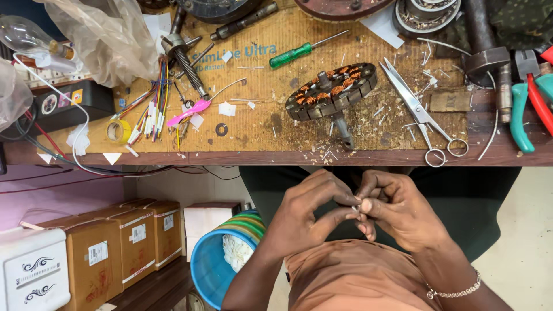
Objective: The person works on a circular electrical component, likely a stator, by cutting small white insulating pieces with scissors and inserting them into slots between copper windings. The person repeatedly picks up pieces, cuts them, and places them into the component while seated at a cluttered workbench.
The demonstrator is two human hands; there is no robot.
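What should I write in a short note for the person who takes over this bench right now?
Left hand and right hand: held together below the bench edge, fingertips pinching one tiny pale piece; too small to tell what it is.
On the workbench: a wound motor stator on its shaft, lying untouched; scissors to its right; green screwdriver above it; bundle of coloured wires and yellow tape roll at left.
Done: stator slots already carry copper windings.
Left: the small piece is not yet placed anywhere.
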